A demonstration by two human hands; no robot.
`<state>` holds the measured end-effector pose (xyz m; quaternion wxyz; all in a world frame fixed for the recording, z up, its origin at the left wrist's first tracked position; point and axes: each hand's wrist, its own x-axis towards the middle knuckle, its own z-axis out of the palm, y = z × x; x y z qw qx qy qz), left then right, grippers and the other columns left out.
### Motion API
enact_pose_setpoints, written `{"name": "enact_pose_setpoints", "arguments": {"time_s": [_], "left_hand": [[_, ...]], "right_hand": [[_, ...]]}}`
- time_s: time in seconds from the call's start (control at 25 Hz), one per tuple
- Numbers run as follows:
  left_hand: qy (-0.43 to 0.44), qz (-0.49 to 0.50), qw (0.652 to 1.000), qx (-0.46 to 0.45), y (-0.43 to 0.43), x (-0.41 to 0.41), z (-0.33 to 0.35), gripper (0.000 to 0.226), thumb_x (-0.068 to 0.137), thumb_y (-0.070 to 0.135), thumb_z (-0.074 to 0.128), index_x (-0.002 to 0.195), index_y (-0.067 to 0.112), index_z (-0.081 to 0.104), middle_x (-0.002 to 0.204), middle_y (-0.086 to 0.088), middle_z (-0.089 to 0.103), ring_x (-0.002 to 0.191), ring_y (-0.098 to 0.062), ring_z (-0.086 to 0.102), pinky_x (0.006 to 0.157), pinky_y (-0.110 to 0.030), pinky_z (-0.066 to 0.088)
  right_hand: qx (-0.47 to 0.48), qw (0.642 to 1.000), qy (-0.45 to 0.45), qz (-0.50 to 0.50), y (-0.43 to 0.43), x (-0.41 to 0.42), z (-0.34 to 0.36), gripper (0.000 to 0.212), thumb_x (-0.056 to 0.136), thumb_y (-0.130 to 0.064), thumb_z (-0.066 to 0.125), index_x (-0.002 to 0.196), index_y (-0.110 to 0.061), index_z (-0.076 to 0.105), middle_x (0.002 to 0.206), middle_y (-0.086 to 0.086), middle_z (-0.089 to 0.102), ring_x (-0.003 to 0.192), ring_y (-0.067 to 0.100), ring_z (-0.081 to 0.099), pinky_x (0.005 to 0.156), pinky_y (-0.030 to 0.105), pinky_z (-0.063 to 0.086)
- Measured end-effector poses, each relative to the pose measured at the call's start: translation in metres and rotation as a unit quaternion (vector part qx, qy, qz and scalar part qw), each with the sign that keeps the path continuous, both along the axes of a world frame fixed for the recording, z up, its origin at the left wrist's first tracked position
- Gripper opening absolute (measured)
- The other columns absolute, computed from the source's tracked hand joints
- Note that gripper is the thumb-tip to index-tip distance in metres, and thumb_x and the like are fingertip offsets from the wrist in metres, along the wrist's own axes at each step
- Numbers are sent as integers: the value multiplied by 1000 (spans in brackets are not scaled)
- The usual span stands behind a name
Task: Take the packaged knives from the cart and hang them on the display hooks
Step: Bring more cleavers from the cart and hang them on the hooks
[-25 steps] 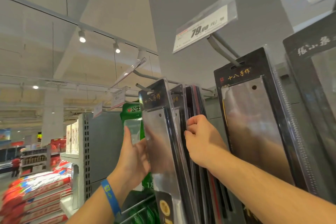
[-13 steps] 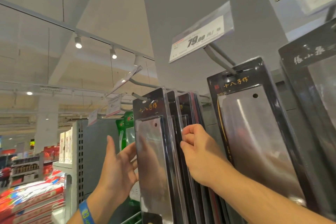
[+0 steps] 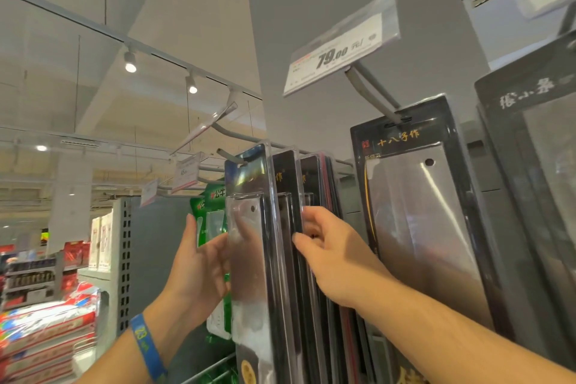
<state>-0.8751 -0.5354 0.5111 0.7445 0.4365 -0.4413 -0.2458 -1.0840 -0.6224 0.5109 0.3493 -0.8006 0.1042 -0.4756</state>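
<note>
A packaged knife (image 3: 249, 246) in a black card with a clear blister hangs at the front of a display hook (image 3: 223, 153); the hook passes through its top slot. Several more knife packs (image 3: 290, 184) hang right behind it. My left hand (image 3: 199, 262) lies flat against the front pack's left edge with its fingers spread and its thumb up. My right hand (image 3: 336, 256) is at the packs' right edge, its fingertips curled on the edge of the second pack. The cart is out of view.
A larger knife pack (image 3: 417, 227) hangs on the hook to the right under a 79.00 price tag (image 3: 339, 50), with another pack (image 3: 536, 165) at far right. Green packets (image 3: 212, 206) hang left of my hand. Stacked bags (image 3: 46, 340) lie at lower left.
The front pack has settled onto the hook. My left hand has loosened from gripping its side to lying flat against it. My right hand stayed on the packs behind.
</note>
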Motion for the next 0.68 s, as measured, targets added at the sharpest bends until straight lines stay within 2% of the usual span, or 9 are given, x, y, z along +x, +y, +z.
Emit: {"name": "enact_pose_setpoints", "arguments": {"time_s": [0.04,0.12,0.28,0.36,0.44,0.48,0.56,0.6,0.68], "left_hand": [[6,1,1000,-5,0,-1,1,101,81,86,28,128,4,64,122,-17,69,118,-31,62,105,-50,42],[19,-5,1000,-21,0,-1,2,100,81,85,31,125,3,67,117,-15,71,112,-29,67,101,-47,45],[10,2,1000,-26,3,1,-1,90,81,83,31,110,11,77,116,-12,73,105,-24,71,90,-45,48],[-5,13,1000,-20,2,-1,-2,82,81,82,30,91,20,82,104,-6,77,93,-18,74,83,-42,49],[-8,5,1000,-24,-1,-5,-1,78,83,80,30,83,23,83,86,-3,77,79,-16,76,77,-38,52],[-2,-2,1000,-28,-4,-7,0,78,85,79,31,81,21,83,79,-4,76,72,-16,75,70,-35,55],[17,-18,999,-35,-7,-11,2,77,86,77,33,71,19,82,69,-4,73,62,-17,72,52,-28,56],[26,-24,999,-36,-9,-11,4,77,85,78,34,65,20,80,65,-2,71,58,-17,71,48,-27,54],[36,-32,998,-33,-11,-9,6,78,83,81,34,59,21,77,62,-1,69,55,-16,69,47,-28,53]], "right_hand": [[8,1000,7,7,0,4,1,44,107,-22,50,148,-34,40,142,-16,53,109,-1,61,86,18,52],[25,1000,5,17,0,8,1,45,108,-14,47,150,-28,39,151,-8,49,118,5,57,88,16,45],[41,999,-10,22,-2,11,0,50,108,-11,46,154,-27,35,157,-5,44,137,11,47,99,17,37],[38,999,-8,19,0,10,0,50,108,-12,46,154,-28,35,158,-6,44,139,11,45,102,19,34],[22,1000,-5,0,0,8,-1,49,108,-17,47,153,-32,36,154,-10,47,135,7,48,102,17,36],[3,1000,-9,-17,0,5,-2,46,108,-22,48,151,-35,38,149,-14,50,128,0,51,98,12,38],[-24,996,-47,-70,0,-1,-2,40,107,-31,50,145,-42,44,133,-24,55,107,-13,54,76,-1,39],[-31,991,-79,-106,-2,-3,-2,39,106,-33,51,144,-42,45,130,-25,54,101,-14,54,68,-2,39],[-38,980,-109,-164,-7,-2,-2,42,106,-32,51,147,-38,43,135,-21,53,104,-9,53,65,-2,36]]}}
